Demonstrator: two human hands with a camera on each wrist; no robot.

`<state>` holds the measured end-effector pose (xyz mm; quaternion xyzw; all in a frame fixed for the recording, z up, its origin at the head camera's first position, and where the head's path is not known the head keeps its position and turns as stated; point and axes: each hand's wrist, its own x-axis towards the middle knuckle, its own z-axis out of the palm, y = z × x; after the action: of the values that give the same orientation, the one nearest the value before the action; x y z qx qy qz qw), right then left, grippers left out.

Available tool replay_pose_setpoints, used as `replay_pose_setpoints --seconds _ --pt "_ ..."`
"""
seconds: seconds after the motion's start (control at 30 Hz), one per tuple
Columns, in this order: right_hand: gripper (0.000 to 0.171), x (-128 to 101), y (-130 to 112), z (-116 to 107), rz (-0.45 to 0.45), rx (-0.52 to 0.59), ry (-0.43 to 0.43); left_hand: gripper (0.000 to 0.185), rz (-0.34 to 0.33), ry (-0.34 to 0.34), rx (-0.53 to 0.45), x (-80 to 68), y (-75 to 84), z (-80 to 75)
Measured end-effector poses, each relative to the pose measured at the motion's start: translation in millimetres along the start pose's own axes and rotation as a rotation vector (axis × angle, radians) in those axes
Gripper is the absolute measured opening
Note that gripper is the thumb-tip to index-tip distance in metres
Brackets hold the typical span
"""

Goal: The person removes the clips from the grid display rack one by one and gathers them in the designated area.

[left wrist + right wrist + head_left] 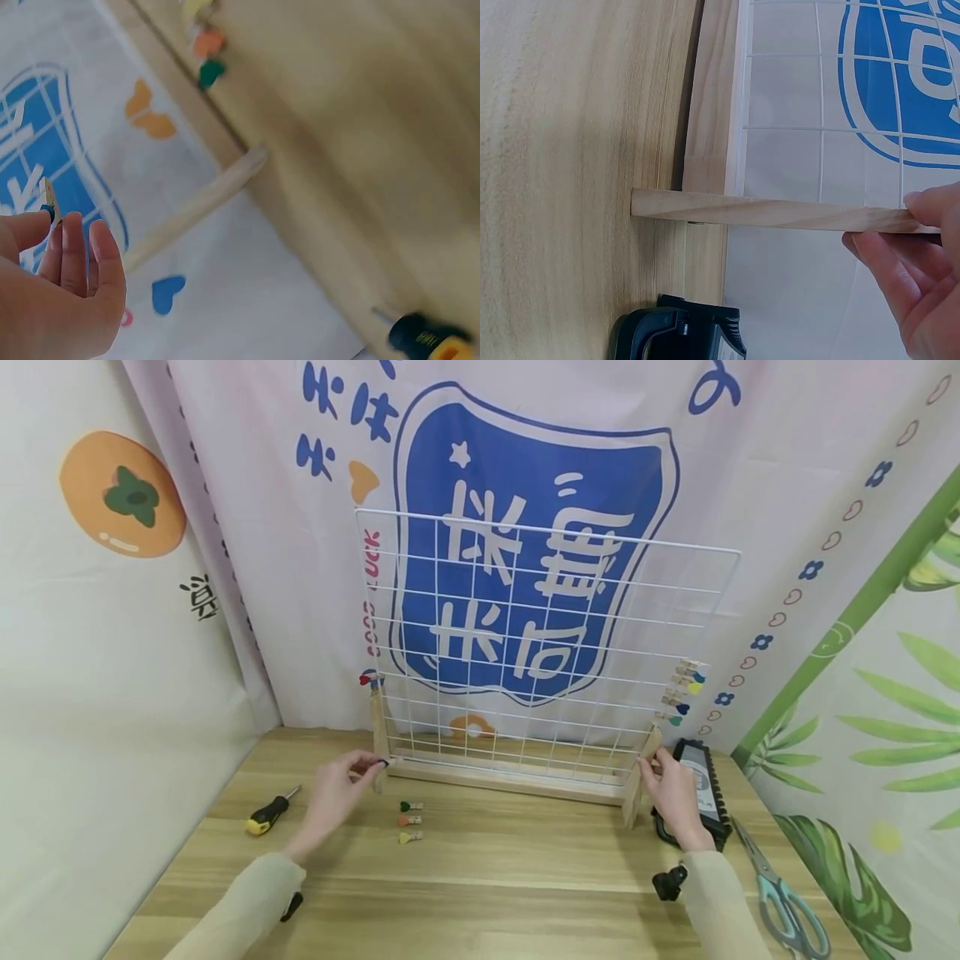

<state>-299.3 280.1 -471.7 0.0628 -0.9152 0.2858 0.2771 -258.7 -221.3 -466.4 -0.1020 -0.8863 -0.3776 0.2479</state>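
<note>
Nearest the viewer, two pale sleeves reach forward over the wooden desk. At the right edge lie scissors with grey-green handles, and at the left a screwdriver with a black and yellow handle, well apart from everything else. Between the arms, nearer the left one, three small wooden clips lie in a short column — green, orange and yellow hearts on their ends.

The left hand sits just in front of the left foot of the wooden stand. Its fingers are lightly curled together, and thumb and forefinger pinch a small clip with a blue tip; the wrist view shows the clip upright between them, though blurred.

The right hand holds the right upright of the stand. Its fingers are closed on the slat from below with the thumb on top, as the wrist view shows plainly. Just beside this hand, to the right, lies a black case.

The stand carries a white wire grid, upright, in its base rail. A few clips hang on the grid's right edge and one with a red heart on its left edge. Behind hangs a cloth backdrop with a blue badge.
</note>
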Motion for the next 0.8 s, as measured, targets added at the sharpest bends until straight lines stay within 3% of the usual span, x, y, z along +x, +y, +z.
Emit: replay_pose_setpoints --seconds 0.23,0.5,0.67,0.8 --pt "0.014 0 0 -1 0.010 -0.004 -0.009 0.008 -0.008 -0.088 -0.049 -32.7 1.5 18.9" --pt "0.014 0 0 -1 0.008 -0.009 -0.007 0.007 -0.107 -0.190 -0.064 -58.9 5.9 32.0" --pt "0.013 0 2 1 -0.004 -0.009 -0.002 0.006 -0.060 -0.228 -0.059 -70.1 -0.2 38.8" --pt "0.013 0 2 0 -0.009 -0.002 -0.003 0.005 -0.064 -0.243 -0.007 -76.9 -4.4 43.7"
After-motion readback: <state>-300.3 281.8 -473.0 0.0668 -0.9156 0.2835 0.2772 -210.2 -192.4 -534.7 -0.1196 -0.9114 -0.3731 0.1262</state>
